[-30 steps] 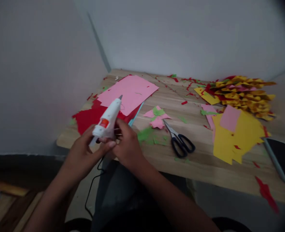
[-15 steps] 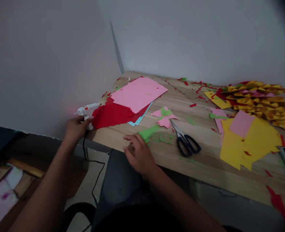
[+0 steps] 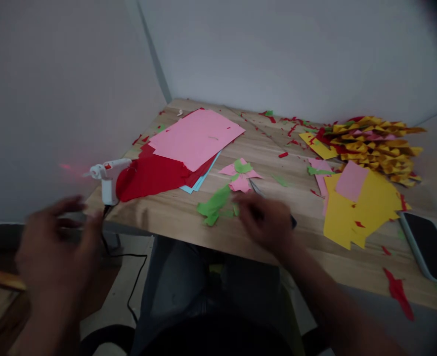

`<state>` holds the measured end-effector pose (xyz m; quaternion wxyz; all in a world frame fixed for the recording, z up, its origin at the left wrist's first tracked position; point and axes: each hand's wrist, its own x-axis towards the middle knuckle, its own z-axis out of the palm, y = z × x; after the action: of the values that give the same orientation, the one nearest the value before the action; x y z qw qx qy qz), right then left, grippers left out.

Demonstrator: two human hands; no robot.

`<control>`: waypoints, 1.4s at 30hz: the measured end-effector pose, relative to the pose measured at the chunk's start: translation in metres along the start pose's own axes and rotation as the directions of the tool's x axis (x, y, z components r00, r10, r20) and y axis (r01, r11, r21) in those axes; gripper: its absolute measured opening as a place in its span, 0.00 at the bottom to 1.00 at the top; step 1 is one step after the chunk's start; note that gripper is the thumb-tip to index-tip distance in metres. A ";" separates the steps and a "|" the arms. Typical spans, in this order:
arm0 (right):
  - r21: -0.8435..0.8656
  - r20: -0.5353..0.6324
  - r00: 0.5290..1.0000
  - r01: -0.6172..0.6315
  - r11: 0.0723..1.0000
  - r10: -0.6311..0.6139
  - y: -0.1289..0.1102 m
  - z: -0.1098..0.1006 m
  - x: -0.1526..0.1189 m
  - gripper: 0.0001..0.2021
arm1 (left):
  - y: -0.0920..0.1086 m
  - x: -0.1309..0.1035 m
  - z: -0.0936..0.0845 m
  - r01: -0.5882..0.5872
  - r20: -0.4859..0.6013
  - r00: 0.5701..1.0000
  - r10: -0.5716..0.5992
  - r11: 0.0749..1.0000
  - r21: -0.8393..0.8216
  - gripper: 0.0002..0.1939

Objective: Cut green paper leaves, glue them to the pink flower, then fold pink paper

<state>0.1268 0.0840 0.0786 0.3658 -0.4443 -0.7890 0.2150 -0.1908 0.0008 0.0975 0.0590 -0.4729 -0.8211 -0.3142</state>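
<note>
My left hand is raised off the table's left corner, fingers apart and holding nothing. Just beyond it a white glue gun stands at the edge of some red paper. Blurred by motion, my right hand is over the scissors, whose blade and part of a dark handle show around it; whether its fingers grip them is hidden. Left of that hand lie a green paper piece and a pink cut-out with green on it.
Pink sheets lie behind the red paper, with light blue sheets beneath. To the right are yellow paper, a ruffled yellow paper bundle and a phone. A black cord hangs below the table. Scraps are scattered around.
My left hand has let go of the glue gun and drawn back to the left. My right hand has moved right, from the green paper to over the scissors. The view has shifted slightly.
</note>
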 end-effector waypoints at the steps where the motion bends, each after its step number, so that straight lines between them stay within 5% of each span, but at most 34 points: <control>1: -0.024 -0.105 0.987 -0.124 0.992 0.120 0.011 -0.006 0.013 0.13 | 0.017 -0.010 -0.003 -0.027 0.027 0.999 0.029 0.996 -0.082 0.15; 4: -0.053 -0.248 0.945 -0.234 0.971 0.214 0.050 -0.014 0.048 0.14 | 0.069 -0.011 0.017 -0.194 0.183 0.948 0.261 0.929 -0.316 0.10; 9: -0.099 -0.160 0.973 -0.182 0.978 0.164 0.106 -0.004 0.067 0.14 | 0.139 0.030 0.112 -0.320 0.477 0.733 0.485 0.865 -0.387 0.11; 14: -0.201 -0.015 0.976 -0.215 0.956 0.216 0.125 0.001 0.063 0.14 | 0.174 0.026 0.175 -0.406 0.558 0.720 0.413 0.903 -0.144 0.14; 19: -0.296 0.009 0.954 -0.284 0.912 0.300 0.128 0.002 0.074 0.12 | 0.173 0.019 0.190 -0.403 0.533 0.718 0.448 0.892 -0.207 0.08; 24: -0.288 -0.010 0.943 -0.321 0.902 0.333 0.130 0.006 0.078 0.11 | 0.160 0.029 0.190 -0.197 0.589 0.691 0.418 0.894 -0.403 0.09; 28: -0.082 -0.073 0.969 -0.243 0.966 0.237 0.131 0.007 0.077 0.10 | 0.166 0.036 0.187 -0.064 0.551 0.716 0.429 0.826 -0.560 0.11; 31: 0.199 -0.087 0.980 -0.161 0.967 0.181 0.133 0.009 0.077 0.14 | 0.184 0.040 0.192 -0.041 0.553 0.678 0.484 0.777 -0.629 0.12; 35: 0.396 -0.158 0.963 -0.140 0.908 0.218 0.136 0.010 0.078 0.11 | 0.202 0.042 0.208 -0.075 0.528 0.627 0.573 0.719 -0.691 0.11; 40: 0.273 -0.180 0.977 -0.064 0.960 0.116 0.139 0.009 0.079 0.10 | 0.190 0.051 0.224 -0.266 0.329 0.690 0.645 0.648 -0.714 0.09; 42: 0.192 -0.077 0.995 -0.040 0.981 0.056 0.141 0.009 0.079 0.09 | 0.181 0.058 0.228 -0.368 0.299 0.667 0.682 0.651 -0.664 0.09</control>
<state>0.1697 0.2241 0.0093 0.4333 -0.4345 -0.7383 0.2798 -0.0301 0.2382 0.0224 -0.2139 -0.7614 -0.4940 -0.3613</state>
